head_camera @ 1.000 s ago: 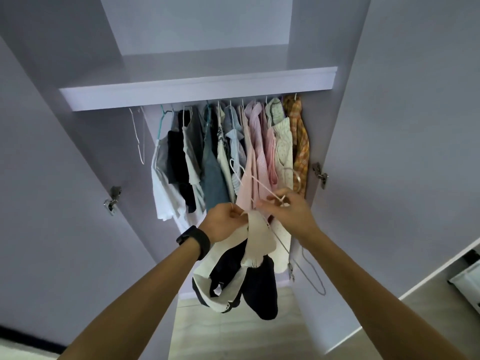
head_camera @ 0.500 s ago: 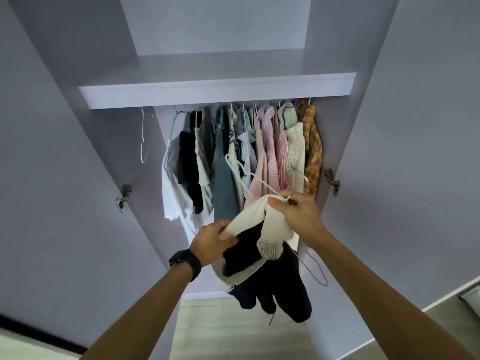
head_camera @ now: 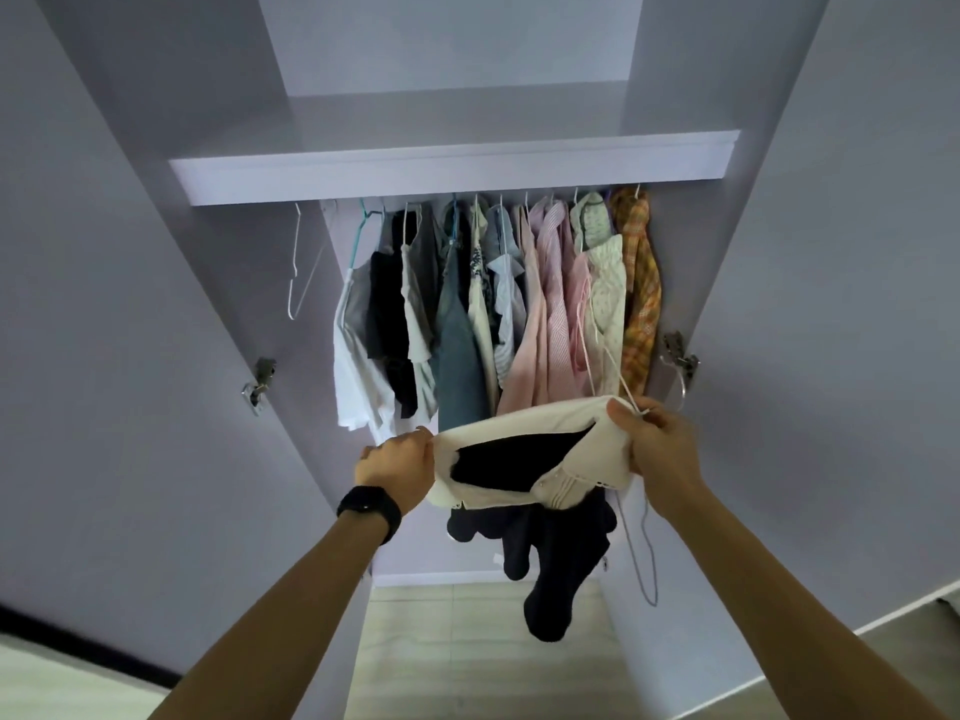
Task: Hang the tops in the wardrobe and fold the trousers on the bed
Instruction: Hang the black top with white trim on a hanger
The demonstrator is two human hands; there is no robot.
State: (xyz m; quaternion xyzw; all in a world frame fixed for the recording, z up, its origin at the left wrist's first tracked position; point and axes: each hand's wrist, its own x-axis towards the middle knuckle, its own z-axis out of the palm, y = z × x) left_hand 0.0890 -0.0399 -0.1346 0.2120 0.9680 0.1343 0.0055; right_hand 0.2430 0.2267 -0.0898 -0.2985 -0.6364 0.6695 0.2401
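Fingers (head_camera: 422, 440) of the left hand (head_camera: 397, 472) are being curled, pinching the left end of the cream collar (head_camera: 519, 415); the right hand (head_camera: 657, 444) is being closed on the collar's right end, with a white wire hanger (head_camera: 626, 394) pinched in the same grip; the collar is being stretched open between them, the black top (head_camera: 561, 553) dangling below in front of the wardrobe (head_camera: 452, 166); hanger judged not yet threaded; a row of hung tops (head_camera: 519, 304) is already being carried on the rail; trousers and bed are not being shown, so folding progress cannot be told.

A home bedroom: an open built-in wardrobe (head_camera: 779, 304) with hung tops (head_camera: 545, 314) under a shelf (head_camera: 452, 171).
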